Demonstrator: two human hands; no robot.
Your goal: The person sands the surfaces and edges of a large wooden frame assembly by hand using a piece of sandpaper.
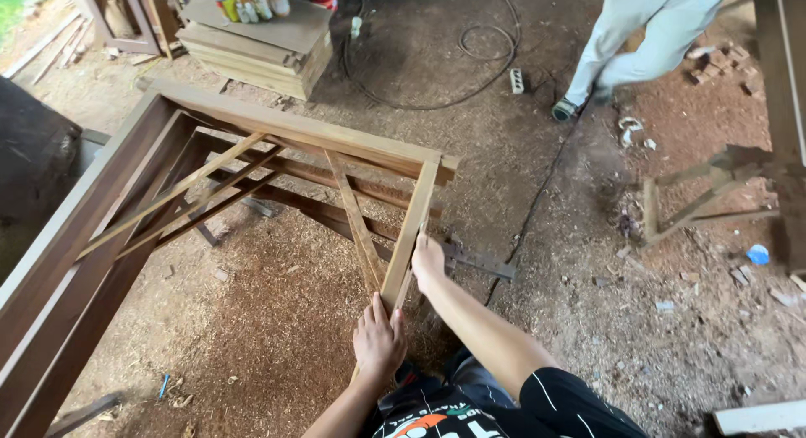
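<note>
We've got both hands on the frame (252,153)'s end rail (411,228): left grip (379,341) closed at its near end, right grip (427,262) wrapped higher. Frame: bare light wood, diagonal slats, lying on the sawdust floor (277,320). Cable (470,77) beyond.

Bare matt wooden frame (277,144), rough sawdust-strewn dirt floor (277,320), dull metal bracket (478,260)
</note>
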